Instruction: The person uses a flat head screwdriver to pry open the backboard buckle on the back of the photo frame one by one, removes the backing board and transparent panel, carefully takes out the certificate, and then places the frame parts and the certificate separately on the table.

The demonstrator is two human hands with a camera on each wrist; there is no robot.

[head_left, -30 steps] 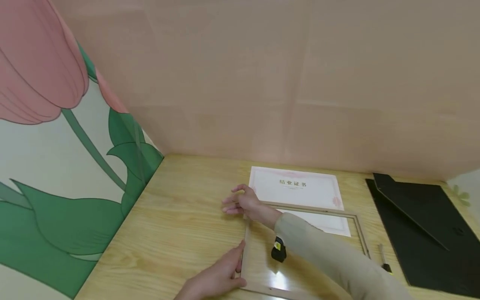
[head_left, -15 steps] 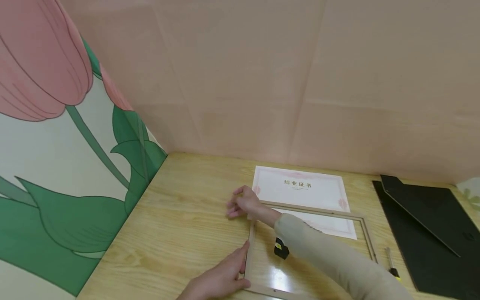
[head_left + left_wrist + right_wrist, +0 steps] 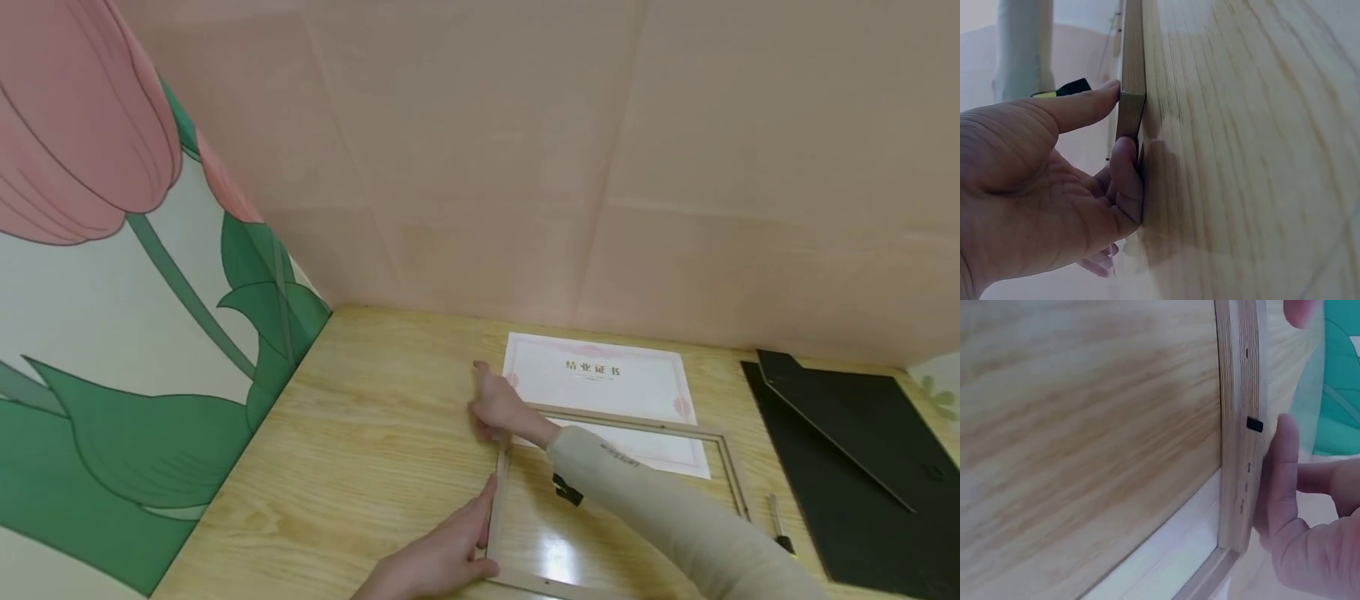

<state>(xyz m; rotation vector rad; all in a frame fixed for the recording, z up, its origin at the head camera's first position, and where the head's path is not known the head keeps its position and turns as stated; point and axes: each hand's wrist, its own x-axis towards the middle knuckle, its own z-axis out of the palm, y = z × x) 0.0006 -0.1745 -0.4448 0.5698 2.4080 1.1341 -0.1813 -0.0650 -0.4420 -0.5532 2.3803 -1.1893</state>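
A slim light-wood picture frame [image 3: 660, 427] lies on the table. My left hand [image 3: 442, 542] holds its near left corner; in the left wrist view the thumb [image 3: 1088, 109] rests against the corner and the other fingers bend beneath. My right hand [image 3: 498, 404] is at the far left corner. In the right wrist view its fingers [image 3: 1283, 469] lie along the frame's outer side, beside a small black tab [image 3: 1254, 425]. The far rail crosses a white certificate [image 3: 592, 379] with a pink border. Part of the frame is hidden under the right sleeve [image 3: 645, 500].
Inside the frame's outline sits a small black object [image 3: 567, 490], partly covered by the sleeve. A screwdriver [image 3: 780, 525] lies right of the frame. Farther right is a black backing board [image 3: 862, 467] with a raised stand flap. Walls border the table behind and at left.
My right hand's spread fingers have drawn in against the frame's far left corner. My left hand keeps its hold. The view has shifted slightly, and the sleeve now covers more of the black object.
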